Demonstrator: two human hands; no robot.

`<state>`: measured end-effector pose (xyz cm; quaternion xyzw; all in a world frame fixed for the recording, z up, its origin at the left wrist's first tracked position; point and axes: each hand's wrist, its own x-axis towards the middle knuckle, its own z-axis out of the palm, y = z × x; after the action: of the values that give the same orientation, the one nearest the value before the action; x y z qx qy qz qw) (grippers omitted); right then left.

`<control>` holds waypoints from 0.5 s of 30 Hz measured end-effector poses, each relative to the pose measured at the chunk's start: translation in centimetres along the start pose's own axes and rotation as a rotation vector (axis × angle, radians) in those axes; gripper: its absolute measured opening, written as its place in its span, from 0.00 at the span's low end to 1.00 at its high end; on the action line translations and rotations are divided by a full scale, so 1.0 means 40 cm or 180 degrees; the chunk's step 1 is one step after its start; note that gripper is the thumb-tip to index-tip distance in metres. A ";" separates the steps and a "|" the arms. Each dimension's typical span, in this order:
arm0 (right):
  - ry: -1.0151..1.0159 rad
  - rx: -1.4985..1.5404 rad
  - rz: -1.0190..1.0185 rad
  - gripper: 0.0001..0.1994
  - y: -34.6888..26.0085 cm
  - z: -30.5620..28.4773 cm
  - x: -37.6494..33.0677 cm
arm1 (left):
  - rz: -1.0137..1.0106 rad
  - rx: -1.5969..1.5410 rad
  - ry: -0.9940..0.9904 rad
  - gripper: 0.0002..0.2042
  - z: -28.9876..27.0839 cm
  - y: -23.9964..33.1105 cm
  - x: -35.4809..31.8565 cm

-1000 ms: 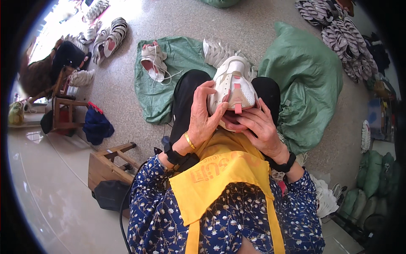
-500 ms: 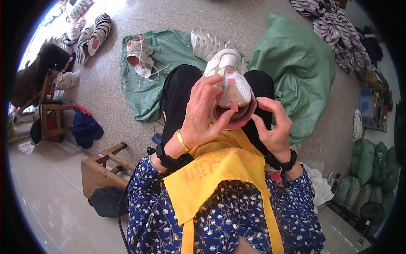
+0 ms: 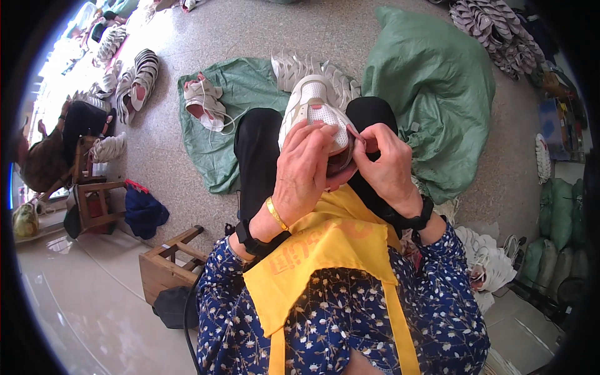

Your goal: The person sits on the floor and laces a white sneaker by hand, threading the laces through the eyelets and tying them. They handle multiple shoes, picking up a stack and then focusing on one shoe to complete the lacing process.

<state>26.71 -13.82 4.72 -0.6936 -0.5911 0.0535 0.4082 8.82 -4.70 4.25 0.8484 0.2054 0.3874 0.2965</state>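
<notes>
A white and beige sneaker (image 3: pixel 314 94) with pink lining sits between my knees, its toe pointing away from me. My left hand (image 3: pixel 301 167) grips it at the left side of the opening, fingers curled over the tongue area. With thumb and forefinger, my right hand (image 3: pixel 389 165) pinches the edge on the right side of the opening. The inside of the shoe is mostly hidden behind my fingers. A yellow apron (image 3: pixel 312 250) covers my lap just below the heel.
Beyond my knees lie several white shoe pieces (image 3: pixel 294 70). A laced shoe (image 3: pixel 205 106) rests on a flat green sack (image 3: pixel 240 84) to the left; a bulging green sack (image 3: pixel 431 94) stands right. A wooden stool (image 3: pixel 165 269) is at lower left, white shoes (image 3: pixel 484 259) at lower right.
The sneaker has shifted slightly left and tilted. My right hand has moved in from the rear rim to pinch the opening's right edge, while my left fingers have curled further over the tongue.
</notes>
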 end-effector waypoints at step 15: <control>0.0054 0.0196 0.0400 0.12 -0.016 0.001 0.015 | 0.0445 0.0040 -0.0547 0.16 -0.006 0.032 0.026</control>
<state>26.37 -13.29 5.34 -0.7169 -0.5410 0.0913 0.4301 9.45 -4.96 5.78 0.8926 0.1220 0.3316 0.2800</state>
